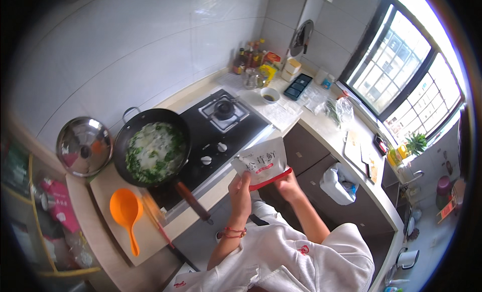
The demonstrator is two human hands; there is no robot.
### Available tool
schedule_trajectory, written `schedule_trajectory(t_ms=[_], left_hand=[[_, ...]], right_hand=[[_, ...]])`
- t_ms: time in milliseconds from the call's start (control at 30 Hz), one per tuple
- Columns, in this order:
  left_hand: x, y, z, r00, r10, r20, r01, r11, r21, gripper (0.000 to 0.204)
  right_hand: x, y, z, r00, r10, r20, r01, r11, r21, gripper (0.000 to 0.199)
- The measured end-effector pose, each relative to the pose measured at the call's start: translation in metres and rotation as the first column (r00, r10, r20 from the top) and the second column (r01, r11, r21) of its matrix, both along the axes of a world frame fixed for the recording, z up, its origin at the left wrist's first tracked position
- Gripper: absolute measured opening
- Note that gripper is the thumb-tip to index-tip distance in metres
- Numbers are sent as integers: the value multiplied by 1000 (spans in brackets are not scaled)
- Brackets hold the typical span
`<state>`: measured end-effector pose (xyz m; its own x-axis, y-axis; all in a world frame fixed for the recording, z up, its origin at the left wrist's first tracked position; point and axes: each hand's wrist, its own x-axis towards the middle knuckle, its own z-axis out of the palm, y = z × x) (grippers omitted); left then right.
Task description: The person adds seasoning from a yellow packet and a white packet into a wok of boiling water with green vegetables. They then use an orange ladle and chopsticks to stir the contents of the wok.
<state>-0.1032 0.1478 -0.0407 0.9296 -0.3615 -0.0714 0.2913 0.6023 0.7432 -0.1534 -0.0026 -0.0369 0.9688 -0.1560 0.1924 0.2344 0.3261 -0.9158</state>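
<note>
Between my two hands is a white seasoning pouch with a red band along its lower edge (pixel 263 161). My left hand (pixel 240 189) grips its left side, with the thumb on the front. At its lower right corner, my right hand (pixel 288 185) holds on with the fingers partly hidden behind the pouch. Left of the hands, a black wok (pixel 120 146) rests on the left side of the gas stove, its wooden handle (pixel 193 201) pointing toward me. Chopped green leaves in whitish liquid (pixel 154 151) fill the wok's bottom.
A shiny pot lid (pixel 84 146) leans by the wall. An orange ladle (pixel 126 211) lies on a wooden board (pixel 103 191). Beyond the bare burner (pixel 224 110) stand a small bowl (pixel 270 95) and several sauce bottles (pixel 248 58). A lined bin (pixel 337 184) hangs at the right cabinets.
</note>
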Motion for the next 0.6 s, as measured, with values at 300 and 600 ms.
schedule_trajectory(t_ms=[300,600], left_hand=[[83,-165,-62,929,-270,253,217,951,221,28],[142,-315,-118,988,-149,34,120,894,431,17]], right_hand=[[47,-210,36,923,-117,-367,-151,766,-624,23],[224,-430,-21,833,-544,-103,354,666,-657,13]])
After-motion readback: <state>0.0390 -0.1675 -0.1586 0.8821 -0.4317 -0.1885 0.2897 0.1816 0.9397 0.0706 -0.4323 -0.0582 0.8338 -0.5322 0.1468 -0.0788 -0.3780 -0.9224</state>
